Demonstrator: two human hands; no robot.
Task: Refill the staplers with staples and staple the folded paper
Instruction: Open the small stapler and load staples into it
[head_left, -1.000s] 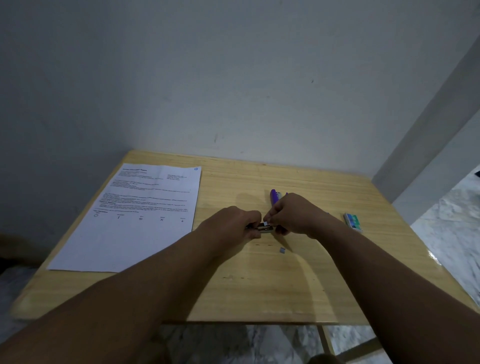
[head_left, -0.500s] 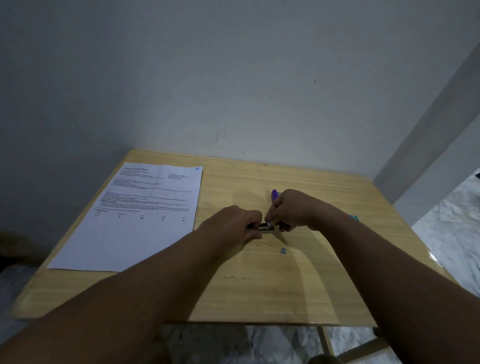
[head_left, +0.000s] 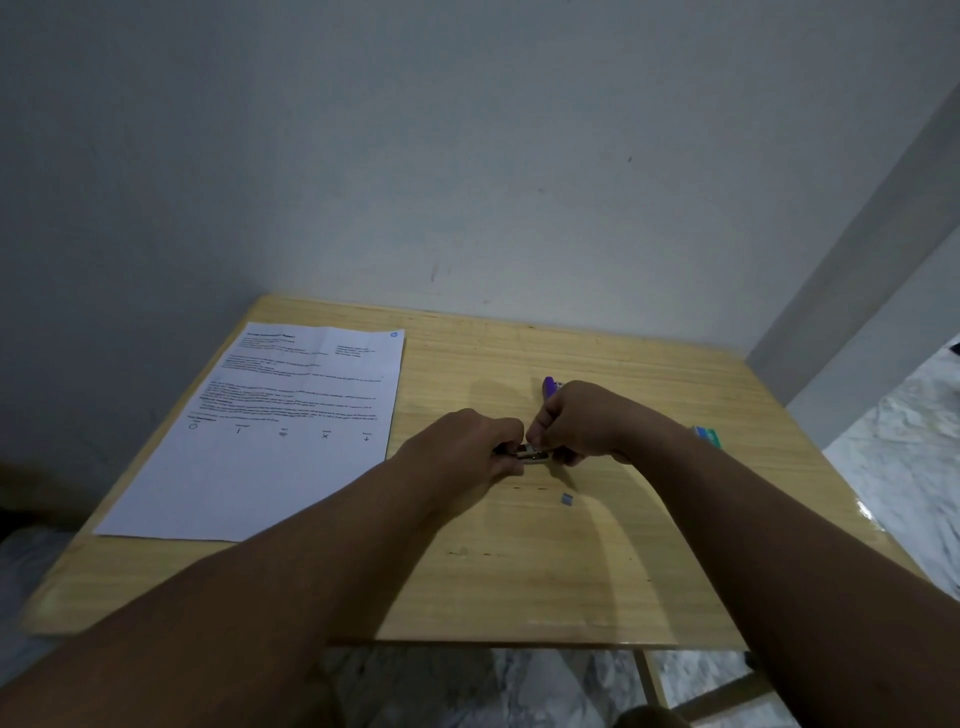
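- Here, a printed paper sheet (head_left: 280, 426) lies flat by the left edge of the tabletop (head_left: 519, 587), its top end near the far left corner.
- The left hand (head_left: 467, 447) reaches in from the near left side, forearm stretched, knuckles up, fingers curled round the left end of a small metal stapler (head_left: 530, 454) at the middle of the tabletop.
- The right hand (head_left: 582, 423) comes from the near right side and its fingertips pinch the right end of the same stapler; if a staple strip is between them I cannot tell.
- A purple stapler (head_left: 549, 387) shows just behind the right hand.
- A small grey staple piece (head_left: 567, 499) lies nearer, apart from both hands.
- A green-blue staple box (head_left: 707, 435) lies toward the right edge, partly behind the right forearm.
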